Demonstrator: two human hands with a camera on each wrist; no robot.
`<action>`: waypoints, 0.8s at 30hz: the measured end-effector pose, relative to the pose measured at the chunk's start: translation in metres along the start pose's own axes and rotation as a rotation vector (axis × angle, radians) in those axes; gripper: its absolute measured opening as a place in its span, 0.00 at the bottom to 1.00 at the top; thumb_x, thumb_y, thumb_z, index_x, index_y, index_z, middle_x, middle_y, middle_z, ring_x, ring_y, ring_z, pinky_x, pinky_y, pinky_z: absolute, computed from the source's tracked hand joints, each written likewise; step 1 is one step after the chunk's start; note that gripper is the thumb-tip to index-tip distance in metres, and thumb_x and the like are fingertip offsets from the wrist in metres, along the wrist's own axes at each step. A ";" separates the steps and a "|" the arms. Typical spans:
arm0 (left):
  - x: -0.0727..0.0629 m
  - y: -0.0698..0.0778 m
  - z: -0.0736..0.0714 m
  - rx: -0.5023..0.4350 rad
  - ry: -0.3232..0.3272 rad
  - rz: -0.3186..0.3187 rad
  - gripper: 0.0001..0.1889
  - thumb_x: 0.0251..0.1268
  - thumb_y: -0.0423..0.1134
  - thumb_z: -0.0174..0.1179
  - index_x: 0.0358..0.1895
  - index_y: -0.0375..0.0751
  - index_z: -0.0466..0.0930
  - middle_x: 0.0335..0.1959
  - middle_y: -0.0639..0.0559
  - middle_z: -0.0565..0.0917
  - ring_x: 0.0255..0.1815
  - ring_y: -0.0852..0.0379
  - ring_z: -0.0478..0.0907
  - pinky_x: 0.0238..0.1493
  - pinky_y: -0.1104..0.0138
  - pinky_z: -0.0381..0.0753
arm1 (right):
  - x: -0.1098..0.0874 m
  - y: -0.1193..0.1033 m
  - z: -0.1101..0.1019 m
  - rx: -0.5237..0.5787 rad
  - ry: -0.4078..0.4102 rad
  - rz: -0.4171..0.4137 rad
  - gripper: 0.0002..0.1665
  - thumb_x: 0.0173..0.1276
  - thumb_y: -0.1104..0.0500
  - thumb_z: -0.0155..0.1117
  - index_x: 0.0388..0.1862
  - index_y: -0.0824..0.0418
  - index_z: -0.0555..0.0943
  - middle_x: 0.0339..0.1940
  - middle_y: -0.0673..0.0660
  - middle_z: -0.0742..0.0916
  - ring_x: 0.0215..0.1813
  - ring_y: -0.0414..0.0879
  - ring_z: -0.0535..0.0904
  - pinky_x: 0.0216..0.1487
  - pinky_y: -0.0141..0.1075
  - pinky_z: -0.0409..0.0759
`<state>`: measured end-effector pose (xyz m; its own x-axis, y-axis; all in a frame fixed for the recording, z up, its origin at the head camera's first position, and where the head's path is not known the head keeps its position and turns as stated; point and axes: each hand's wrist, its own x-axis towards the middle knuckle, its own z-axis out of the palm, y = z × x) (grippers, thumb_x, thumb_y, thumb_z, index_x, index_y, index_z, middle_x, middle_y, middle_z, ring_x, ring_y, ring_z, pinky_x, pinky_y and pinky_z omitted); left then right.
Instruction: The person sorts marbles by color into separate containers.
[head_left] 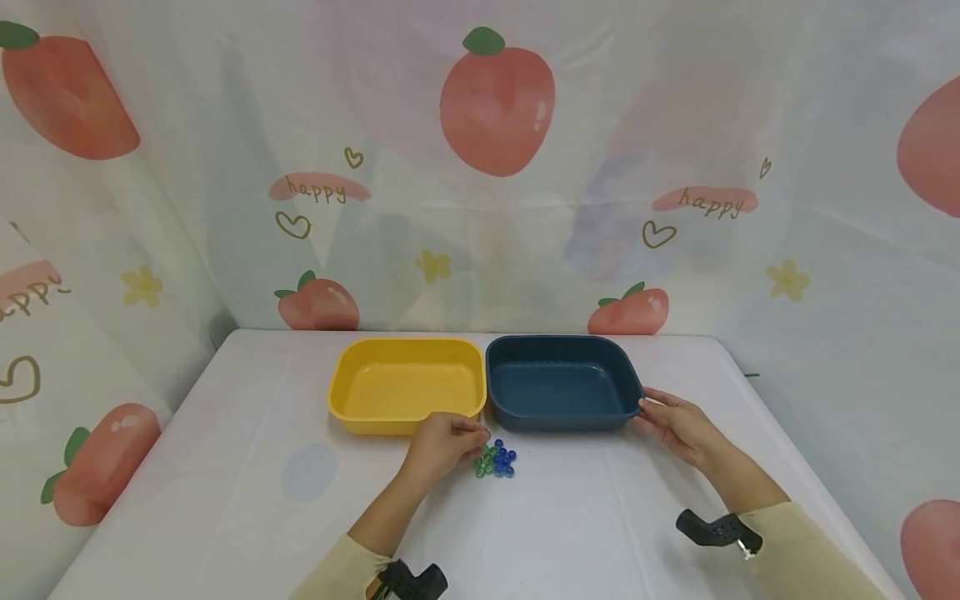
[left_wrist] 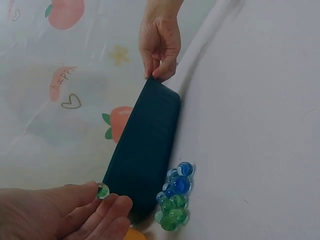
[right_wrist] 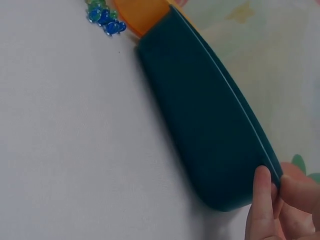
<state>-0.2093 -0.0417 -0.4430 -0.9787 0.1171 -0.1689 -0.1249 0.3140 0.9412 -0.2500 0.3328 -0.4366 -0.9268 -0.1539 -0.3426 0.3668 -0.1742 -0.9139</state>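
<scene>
The person's left hand (head_left: 442, 447) pinches one green marble (left_wrist: 103, 190) between thumb and fingers, by the near right corner of the yellow tray (head_left: 401, 428). The right hand (head_left: 684, 429) grips the rim of the dark blue tray (head_left: 562, 422) at its right end, toward the near corner. Those trays sit side by side at the far part of the white table (head_left: 232, 483), yellow on the left. Just nearer than where they meet lies a tight cluster, green marbles (head_left: 486, 461) left, blue marbles (head_left: 505, 460) right.
</scene>
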 end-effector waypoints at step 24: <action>0.015 0.019 -0.005 -0.037 -0.007 -0.015 0.11 0.63 0.41 0.67 0.42 0.38 0.88 0.31 0.49 0.89 0.33 0.57 0.87 0.39 0.68 0.86 | 0.000 -0.017 -0.004 -0.052 -0.041 0.133 0.42 0.76 0.67 0.51 0.76 0.77 0.38 0.41 0.54 0.85 0.44 0.42 0.85 0.53 0.36 0.83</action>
<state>-0.2275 -0.0390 -0.4262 -0.9755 0.1193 -0.1847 -0.1454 0.2802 0.9489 -0.2568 0.3397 -0.4222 -0.8658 -0.2122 -0.4531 0.4803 -0.0994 -0.8714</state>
